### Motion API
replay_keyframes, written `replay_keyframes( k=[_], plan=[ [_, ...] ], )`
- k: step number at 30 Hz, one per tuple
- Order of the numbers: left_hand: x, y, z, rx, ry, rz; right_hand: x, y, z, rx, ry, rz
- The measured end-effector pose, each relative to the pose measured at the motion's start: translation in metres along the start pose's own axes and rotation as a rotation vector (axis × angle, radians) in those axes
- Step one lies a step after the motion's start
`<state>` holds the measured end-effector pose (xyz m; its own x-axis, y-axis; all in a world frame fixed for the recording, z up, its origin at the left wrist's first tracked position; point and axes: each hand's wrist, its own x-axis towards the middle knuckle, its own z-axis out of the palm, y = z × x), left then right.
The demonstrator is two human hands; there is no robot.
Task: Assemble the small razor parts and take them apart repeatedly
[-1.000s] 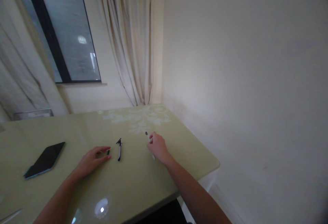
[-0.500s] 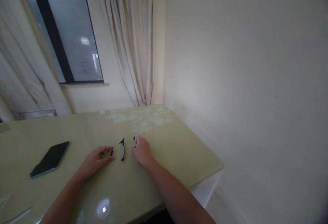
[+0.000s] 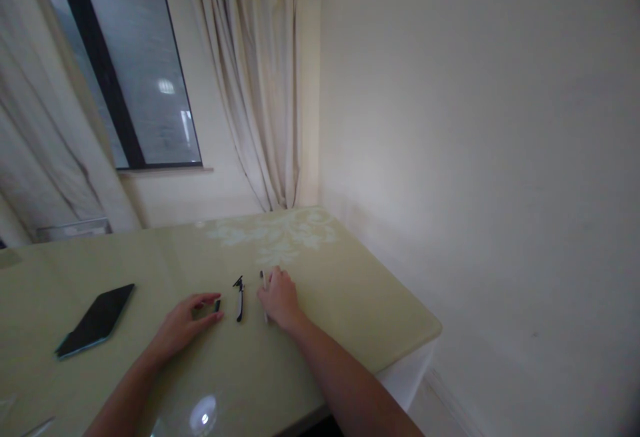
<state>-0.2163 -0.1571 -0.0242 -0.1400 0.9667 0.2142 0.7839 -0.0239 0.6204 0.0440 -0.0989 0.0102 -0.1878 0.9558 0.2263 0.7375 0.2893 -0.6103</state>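
Right hand (image 3: 279,297): here we are, fingers closed round the white stick, gripping it along its side, palm low over the bench (image 3: 190,263)
White stick (image 3: 265,281): rightmost of the small things, dark tip pointing away from the person, near the razor but apart from it; whether its underside touches the bench I can't tell from where I stand
Razor (image 3: 241,302): lying between the two hands, black head at the far end, pale handle reaching back towards the person, touched by neither
Left hand (image 3: 183,320): thumb and finger curving towards each other, one at each end of the small dark piece; pinched or merely framed, I can't tell
Small dark piece (image 3: 217,305): just to the razor's left, between those fingertips, with a hint of green
Handling: a light touch suits this, I'd judge; wrist low, the white stick in line with the razor's handle, fingertips parting evenly so nothing rolls, forearm kept off the razor
Flat slab (image 3: 97,320): over on the left, well apart from both hands, dark with a bluish edge, notebook or tablet, hard to say
Lettering: none I can read anywhere, no brand to call, everything too small and soft; the pale leaf pattern (image 3: 273,230) at the far corner is decoration, not writing
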Motion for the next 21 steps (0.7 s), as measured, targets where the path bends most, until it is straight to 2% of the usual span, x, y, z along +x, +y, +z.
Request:
replay_keyframes(
  k=[3,8,12,16,21],
  plan=[
    [-0.002,0.003,0.000,-0.015,0.030,0.002,0.008,0.020,-0.016,-0.058,0.038,-0.012],
    [-0.007,0.016,-0.004,-0.009,0.122,-0.020,0.020,0.070,-0.050,-0.200,0.098,0.017],
    [-0.011,0.021,-0.008,0.012,0.217,-0.004,0.021,0.098,-0.063,-0.211,0.151,0.055],
    [-0.016,0.024,-0.012,0.051,0.305,0.045,0.020,0.103,-0.061,-0.107,0.211,0.018],
    [-0.027,0.032,-0.012,0.145,0.407,0.086,0.017,0.096,-0.056,-0.055,0.188,-0.021]
  ],
)
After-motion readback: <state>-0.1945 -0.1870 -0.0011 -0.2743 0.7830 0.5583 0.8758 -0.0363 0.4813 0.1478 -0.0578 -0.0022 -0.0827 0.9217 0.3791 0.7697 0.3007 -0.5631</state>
